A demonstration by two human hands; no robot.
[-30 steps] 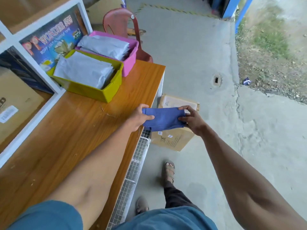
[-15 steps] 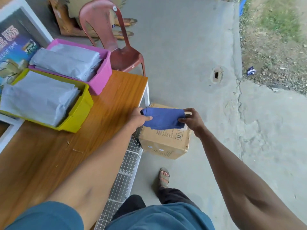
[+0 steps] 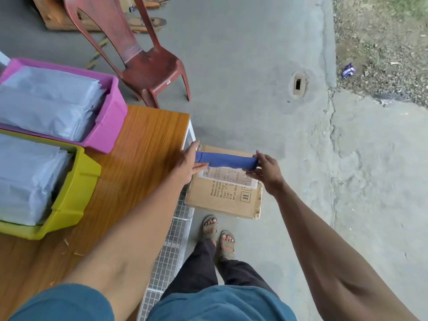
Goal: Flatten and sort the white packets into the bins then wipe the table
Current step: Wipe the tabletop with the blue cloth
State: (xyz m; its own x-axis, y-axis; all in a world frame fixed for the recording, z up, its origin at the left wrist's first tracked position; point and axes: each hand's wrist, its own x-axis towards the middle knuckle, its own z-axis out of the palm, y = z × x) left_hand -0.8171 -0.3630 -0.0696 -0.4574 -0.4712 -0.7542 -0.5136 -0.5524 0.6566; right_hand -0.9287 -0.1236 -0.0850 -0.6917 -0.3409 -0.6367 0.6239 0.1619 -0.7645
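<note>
- At the far left my lime-yellow plastic bin [image 3: 76, 195] sits on the orange wood-grain worktop [image 3: 143, 144], filled with flattened white plastic packets [image 3: 27, 179].
- Just behind it, touching or nearly so, the pink plastic bin [image 3: 108, 121] holds its own stack of white packets [image 3: 48, 103]. Judging by that, the sorting looks finished and wiping is the step in hand.
- I can see small specks and slivers of debris [image 3: 71, 247] on the bare wood near the yellow bin; those are what the wipe has to collect.
- My left hand [image 3: 188, 162] is at the worktop's right edge, its grip pinching the left end of the folded blue cloth [image 3: 225, 159].
- The cloth is stretched between both hands, out past the edge and above a brown cardboard box [image 3: 225, 198] on the concrete floor.
- My right hand [image 3: 266, 171] has its grip on the cloth's other end, thumb and fingertips closed round it.
- To do this well I should keep the fold tidy so it makes a flat pad, bring it over onto the wood, press evenly and sweep in long strokes along the grain.
- I would guess the bins need lifting or sliding aside, since crumbs may hide along their bases.
- Sweeping toward the open edge risks dropping debris onto the box below.
</note>
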